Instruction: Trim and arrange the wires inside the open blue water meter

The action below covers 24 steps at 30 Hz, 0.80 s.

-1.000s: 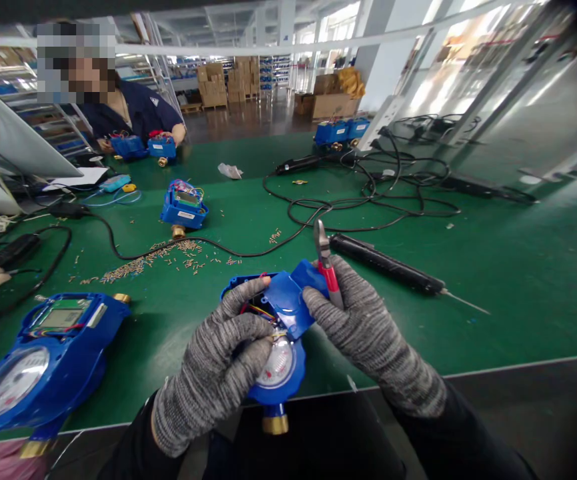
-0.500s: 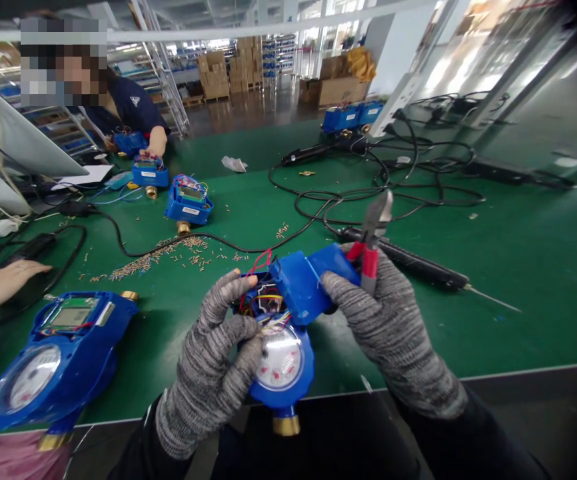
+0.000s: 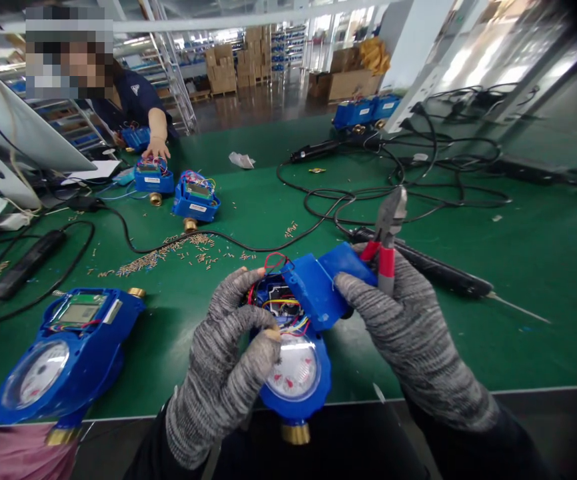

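A blue water meter [image 3: 324, 392] with a round clear dial and brass fittings sits at the table's front edge. Its electronics box lies uncovered, showing red, yellow and white wires [image 3: 288, 303]. My left hand [image 3: 233, 360], in a grey fingerless glove, is closed round the meter's left side, thumb and forefinger pinched by the wires at the dial's upper rim. With my right hand [image 3: 393, 307], gloved alike, I hold the blue cover [image 3: 313, 290] tilted over the box's right side. Red-handled diagonal cutters [image 3: 387, 230] are tucked in the same hand, jaws pointing up.
Another blue water meter [image 3: 76, 353] lies at left, beside a black electric screwdriver [image 3: 28, 263]. Loose screws [image 3: 163, 253] are scattered mid-table. A second screwdriver [image 3: 443, 270] and tangled cables [image 3: 338, 200] lie to the right. Across the table, a person's hand [image 3: 156, 148] touches a meter [image 3: 153, 179].
The view has shifted slightly, moving the scene rightward. Another person's hand at the left edge has gone, exposing the screwdriver there. The far person's hand now rests on top of a meter.
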Each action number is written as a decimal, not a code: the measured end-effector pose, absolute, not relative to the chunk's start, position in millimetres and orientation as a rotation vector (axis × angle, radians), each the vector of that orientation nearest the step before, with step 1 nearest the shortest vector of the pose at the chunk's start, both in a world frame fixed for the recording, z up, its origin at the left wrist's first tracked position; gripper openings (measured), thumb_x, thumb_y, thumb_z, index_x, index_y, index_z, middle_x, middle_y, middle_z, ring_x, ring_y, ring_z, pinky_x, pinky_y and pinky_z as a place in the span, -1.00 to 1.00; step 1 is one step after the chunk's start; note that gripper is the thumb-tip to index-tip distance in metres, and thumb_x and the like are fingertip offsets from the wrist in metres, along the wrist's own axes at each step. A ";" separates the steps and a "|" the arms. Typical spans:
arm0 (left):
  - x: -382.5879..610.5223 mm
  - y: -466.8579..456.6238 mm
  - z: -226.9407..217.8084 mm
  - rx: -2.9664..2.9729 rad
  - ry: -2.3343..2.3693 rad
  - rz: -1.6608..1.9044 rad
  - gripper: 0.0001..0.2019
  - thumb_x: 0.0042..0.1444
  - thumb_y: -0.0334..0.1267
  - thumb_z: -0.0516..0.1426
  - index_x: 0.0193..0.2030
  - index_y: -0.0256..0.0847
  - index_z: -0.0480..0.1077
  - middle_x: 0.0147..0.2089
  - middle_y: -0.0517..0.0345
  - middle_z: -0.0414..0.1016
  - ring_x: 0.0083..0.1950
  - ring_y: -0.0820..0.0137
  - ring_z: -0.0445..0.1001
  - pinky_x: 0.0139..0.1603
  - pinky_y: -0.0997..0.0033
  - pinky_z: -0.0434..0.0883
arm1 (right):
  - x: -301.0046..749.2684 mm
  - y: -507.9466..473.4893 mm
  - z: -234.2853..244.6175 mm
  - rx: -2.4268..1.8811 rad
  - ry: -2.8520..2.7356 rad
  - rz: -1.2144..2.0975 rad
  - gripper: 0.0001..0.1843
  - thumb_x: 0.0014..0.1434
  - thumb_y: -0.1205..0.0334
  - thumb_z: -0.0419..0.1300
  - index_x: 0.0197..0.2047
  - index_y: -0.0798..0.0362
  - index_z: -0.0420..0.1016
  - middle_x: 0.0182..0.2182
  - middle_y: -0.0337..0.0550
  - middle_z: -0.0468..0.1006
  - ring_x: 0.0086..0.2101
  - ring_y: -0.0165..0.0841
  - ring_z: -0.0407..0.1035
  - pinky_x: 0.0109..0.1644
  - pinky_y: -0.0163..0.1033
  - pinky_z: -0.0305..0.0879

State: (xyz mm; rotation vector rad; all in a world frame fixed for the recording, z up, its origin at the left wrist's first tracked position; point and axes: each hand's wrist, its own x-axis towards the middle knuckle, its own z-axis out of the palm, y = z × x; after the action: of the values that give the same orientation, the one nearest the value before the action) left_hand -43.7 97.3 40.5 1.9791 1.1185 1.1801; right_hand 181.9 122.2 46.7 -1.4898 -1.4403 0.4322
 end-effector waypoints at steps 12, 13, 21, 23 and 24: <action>-35.7 106.4 64.8 1.920 1.329 1.108 -0.97 0.17 -0.25 0.25 -0.29 -0.09 0.55 0.24 0.06 0.47 0.27 0.06 0.43 0.33 -0.24 0.35 | 162.5 118.1 60.6 -1.432 -1.303 0.275 -0.64 0.15 0.05 0.25 -0.04 0.05 0.48 -0.18 0.05 0.62 -0.20 -0.04 0.54 -0.11 0.12 0.55; -36.6 105.5 64.2 1.877 1.332 1.119 -0.96 0.17 -0.24 0.26 -0.30 -0.08 0.55 0.22 0.07 0.48 0.26 0.05 0.44 0.33 -0.26 0.35 | 162.0 117.5 61.0 -1.424 -1.301 0.317 -0.63 0.15 0.05 0.26 -0.03 0.05 0.48 -0.19 0.04 0.63 -0.20 -0.04 0.54 -0.14 0.11 0.56; -42.6 101.5 56.6 1.449 1.313 1.267 -0.94 0.14 -0.17 0.31 -0.32 -0.03 0.60 0.10 0.21 0.61 0.11 0.17 0.57 0.26 -0.02 0.48 | 151.6 115.4 58.4 -1.348 -1.166 0.503 -0.73 0.14 0.14 0.28 -0.08 -0.03 0.47 -0.25 -0.08 0.62 -0.25 -0.12 0.54 -0.15 0.04 0.57; -45.7 101.2 55.1 1.323 1.285 1.279 -0.91 0.16 -0.14 0.31 -0.22 -0.02 0.62 0.06 0.21 0.64 0.05 0.24 0.61 0.17 0.13 0.55 | 150.7 116.5 54.7 -1.336 -1.139 0.532 -0.77 0.15 0.14 0.27 -0.11 -0.05 0.45 -0.30 -0.11 0.61 -0.31 -0.14 0.53 -0.21 0.02 0.57; -47.1 101.1 54.5 1.270 1.277 1.282 -0.86 0.17 -0.12 0.31 -0.16 -0.01 0.63 0.03 0.21 0.66 0.03 0.27 0.62 0.14 0.19 0.57 | 151.3 117.1 52.3 -1.338 -1.126 0.524 -0.78 0.16 0.13 0.27 -0.13 -0.05 0.44 -0.31 -0.12 0.60 -0.32 -0.15 0.53 -0.22 0.01 0.57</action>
State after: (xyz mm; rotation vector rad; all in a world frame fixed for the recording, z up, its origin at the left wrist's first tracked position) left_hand -47.1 101.1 54.5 1.2705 1.2772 1.2825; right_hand 151.3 117.1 52.3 -1.3376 -1.1260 0.5238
